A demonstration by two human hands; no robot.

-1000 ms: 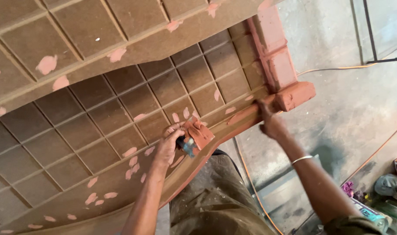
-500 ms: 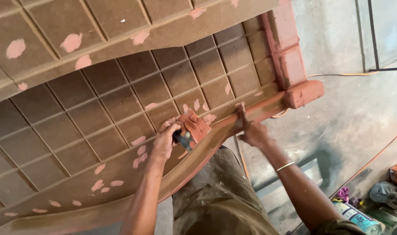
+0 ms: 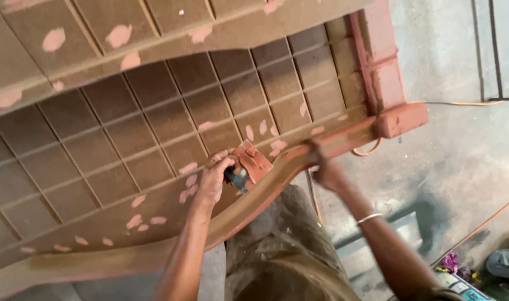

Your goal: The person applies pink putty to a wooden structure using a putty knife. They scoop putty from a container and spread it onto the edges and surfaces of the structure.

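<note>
A large brown wooden panel with a grid of square recesses and pink filler patches fills the view above a grey concrete floor. The left hand has its grip closed around a sanding block pressed on the panel's curved lower edge. The right hand clasps that edge just beside. An orange cable crosses the floor.

Sanding block, wrapped in reddish-brown abrasive paper, is sitting tilted on the near curved rail of the brown grid-carved wooden panel. The panel is lying flat, spanning left to far right, with pink filler patches dotting it. Red primer is covering its right post and the near-right rail.
</note>
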